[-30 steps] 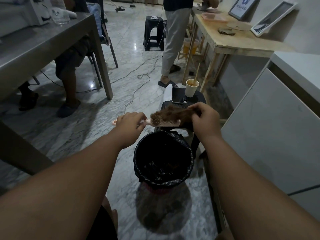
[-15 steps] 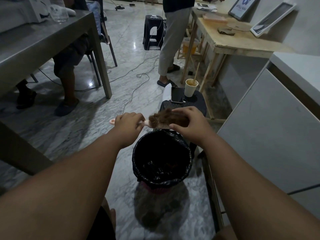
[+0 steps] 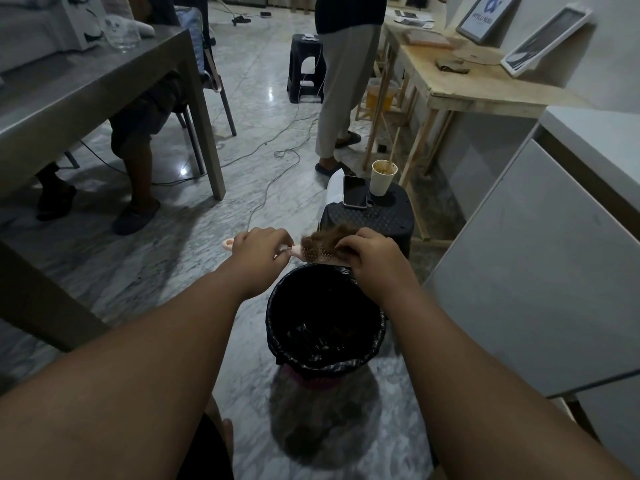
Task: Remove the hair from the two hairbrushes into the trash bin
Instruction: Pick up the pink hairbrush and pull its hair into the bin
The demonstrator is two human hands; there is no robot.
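Note:
My left hand grips the pink handle of a hairbrush held level over the far rim of the trash bin. A clump of brown hair sits on the bristles. My right hand covers the far end of the brush head, its fingers curled into the hair. The bin is lined with a black bag and stands on the floor between my forearms. Only one hairbrush is in view.
A black stool just behind the bin carries a phone and a paper cup. A white cabinet stands at the right, a grey table at the left. A person stands beyond, cables cross the floor.
My right hand has slid left along the brush head and closed its fingers into the hair. Both hands and the brush have come lower, closer to the bin's rim.

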